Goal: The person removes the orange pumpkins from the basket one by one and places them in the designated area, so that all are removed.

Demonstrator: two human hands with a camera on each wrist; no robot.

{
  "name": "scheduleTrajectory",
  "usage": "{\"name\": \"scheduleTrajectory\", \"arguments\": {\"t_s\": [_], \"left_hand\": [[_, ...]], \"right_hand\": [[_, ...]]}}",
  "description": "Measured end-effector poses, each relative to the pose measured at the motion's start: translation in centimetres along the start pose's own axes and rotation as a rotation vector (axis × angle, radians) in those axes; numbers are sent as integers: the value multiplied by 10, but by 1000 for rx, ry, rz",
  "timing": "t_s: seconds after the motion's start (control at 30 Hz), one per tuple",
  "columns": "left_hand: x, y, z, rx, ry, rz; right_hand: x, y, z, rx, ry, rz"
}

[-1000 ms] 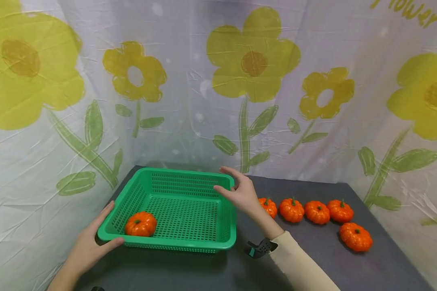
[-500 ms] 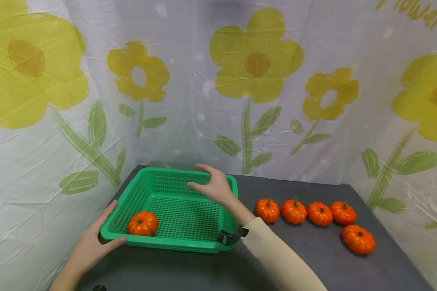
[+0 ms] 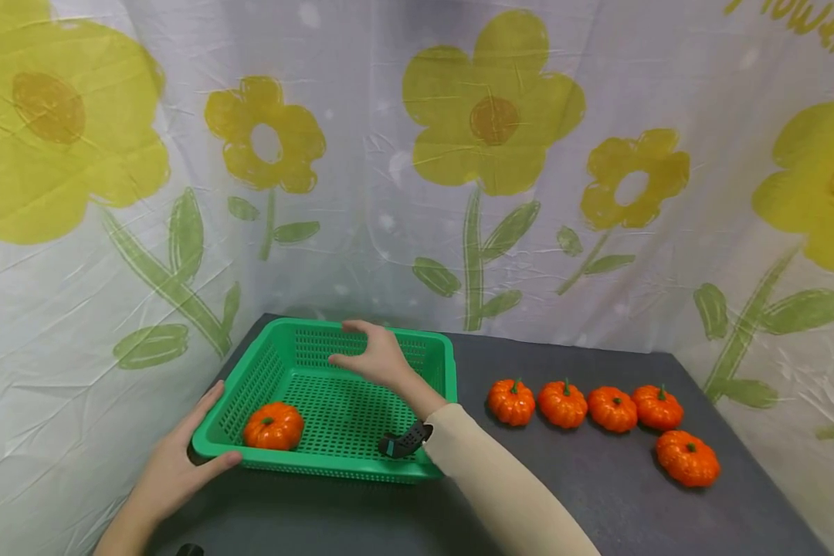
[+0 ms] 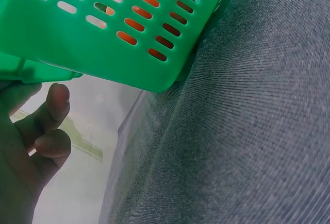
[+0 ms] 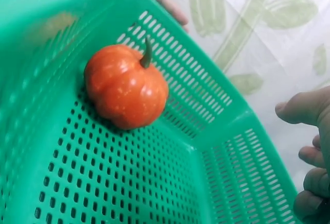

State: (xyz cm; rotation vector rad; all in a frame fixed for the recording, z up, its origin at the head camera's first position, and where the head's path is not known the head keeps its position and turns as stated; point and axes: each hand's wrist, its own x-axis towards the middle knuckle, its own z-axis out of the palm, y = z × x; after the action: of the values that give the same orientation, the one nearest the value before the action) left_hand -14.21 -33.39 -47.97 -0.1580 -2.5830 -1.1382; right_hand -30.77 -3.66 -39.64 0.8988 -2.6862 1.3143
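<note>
A green plastic basket with slotted walls stands on the dark table. One orange pumpkin with a green stem lies inside, in the near left corner. My left hand is at that corner from outside, thumb along the front rim and fingers beside the left wall; the left wrist view shows its fingers loosely bent below the rim. Above the basket's back part hovers my right hand, thumb and fingers spread, holding nothing. In the right wrist view the pumpkin sits apart from the right hand.
Several more orange pumpkins stand in a row to the right of the basket, with one pumpkin nearer the front. A flower-printed curtain hangs behind and at both sides of the dark table.
My right hand has moved left from the basket's right rim to above its back middle, staying spread. The left hand keeps its place at the corner, and the pumpkins have not moved.
</note>
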Motion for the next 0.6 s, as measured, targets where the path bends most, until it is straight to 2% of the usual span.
{"name": "scheduleTrajectory", "arguments": {"t_s": [0.13,0.23,0.37,0.6], "left_hand": [[1,-2,1,-5,-1,0],[1,-2,2,-10,4,7],[1,-1,2,-2,8,9],[2,-1,1,-2,3,4]], "right_hand": [[6,-1,9,-37,-38,-6],[9,-1,16,-45,-107,-29],[11,-1,23,-18,-250,-76],[13,0,36,23,-562,-150]]}}
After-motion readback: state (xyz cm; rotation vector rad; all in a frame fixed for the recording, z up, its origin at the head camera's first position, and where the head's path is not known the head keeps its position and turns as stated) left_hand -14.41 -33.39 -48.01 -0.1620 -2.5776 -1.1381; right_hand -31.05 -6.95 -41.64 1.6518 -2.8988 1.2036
